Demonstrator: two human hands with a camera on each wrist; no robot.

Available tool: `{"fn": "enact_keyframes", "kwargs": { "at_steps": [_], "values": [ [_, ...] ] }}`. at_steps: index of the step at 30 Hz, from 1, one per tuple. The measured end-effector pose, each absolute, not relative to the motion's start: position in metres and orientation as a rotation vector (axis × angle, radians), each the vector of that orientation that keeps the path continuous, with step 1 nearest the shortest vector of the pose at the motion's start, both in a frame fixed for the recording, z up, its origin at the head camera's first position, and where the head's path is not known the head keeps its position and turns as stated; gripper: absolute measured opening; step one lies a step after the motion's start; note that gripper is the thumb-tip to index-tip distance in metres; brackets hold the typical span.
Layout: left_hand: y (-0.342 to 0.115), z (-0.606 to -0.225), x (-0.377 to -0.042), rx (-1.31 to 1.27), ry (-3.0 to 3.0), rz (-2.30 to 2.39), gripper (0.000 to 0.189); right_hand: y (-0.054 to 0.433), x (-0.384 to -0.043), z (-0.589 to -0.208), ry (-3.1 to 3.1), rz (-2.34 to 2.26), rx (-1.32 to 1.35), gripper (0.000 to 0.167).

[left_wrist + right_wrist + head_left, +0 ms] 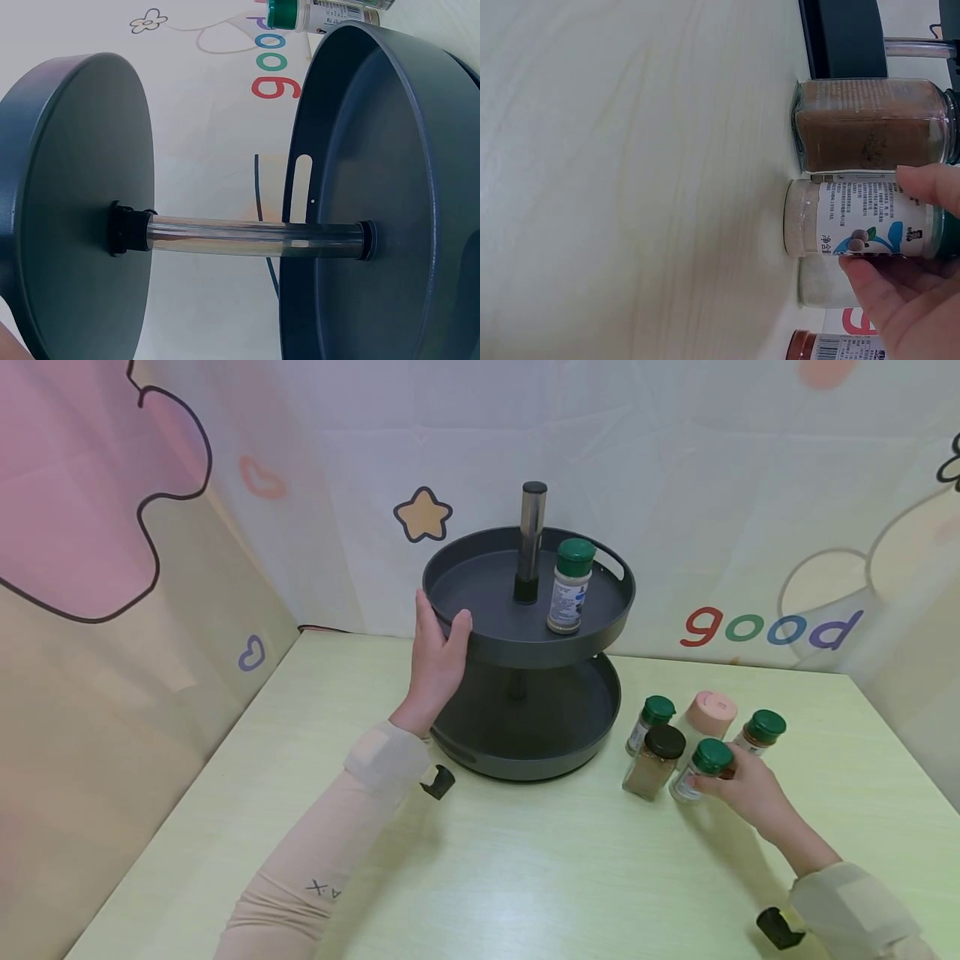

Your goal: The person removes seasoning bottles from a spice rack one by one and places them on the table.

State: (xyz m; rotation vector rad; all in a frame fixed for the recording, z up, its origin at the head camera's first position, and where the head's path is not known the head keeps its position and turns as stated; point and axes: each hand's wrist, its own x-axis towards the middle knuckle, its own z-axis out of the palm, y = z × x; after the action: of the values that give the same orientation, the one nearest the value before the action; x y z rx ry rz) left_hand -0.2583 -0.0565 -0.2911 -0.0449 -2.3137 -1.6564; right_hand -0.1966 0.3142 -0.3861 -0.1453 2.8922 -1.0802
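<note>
A dark grey two-tier round rack [525,652] stands at the back of the table. My left hand [437,670] rests against the left side of its upper tray, fingers straight and thumb near the rim. On that tray stands a green-capped spice jar [570,589]. At the right, my right hand [757,797] pinches another green-capped spice jar [862,217], with a white label and pale powder, between thumb and fingers. Right beside it is a black-capped glass jar [651,768] of brown powder, also in the right wrist view.
Behind the held jar stand a pink-capped container [708,714] and two more green-capped jars, one on the left [652,714] and one on the right [763,727]. The rack's lower tray [525,768] holds nothing visible. A printed cloth [337,468] hangs behind the table.
</note>
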Motion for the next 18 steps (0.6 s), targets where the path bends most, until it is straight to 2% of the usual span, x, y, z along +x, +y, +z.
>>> {"fn": "enact_keyframes", "kwargs": {
  "at_steps": [18],
  "values": [
    [-0.057, -0.291, -0.258, -0.044, -2.320, -1.664, 0.076, 0.317, -0.196, -0.373, 2.788, -1.136, -0.143, 0.061]
  ]
}}
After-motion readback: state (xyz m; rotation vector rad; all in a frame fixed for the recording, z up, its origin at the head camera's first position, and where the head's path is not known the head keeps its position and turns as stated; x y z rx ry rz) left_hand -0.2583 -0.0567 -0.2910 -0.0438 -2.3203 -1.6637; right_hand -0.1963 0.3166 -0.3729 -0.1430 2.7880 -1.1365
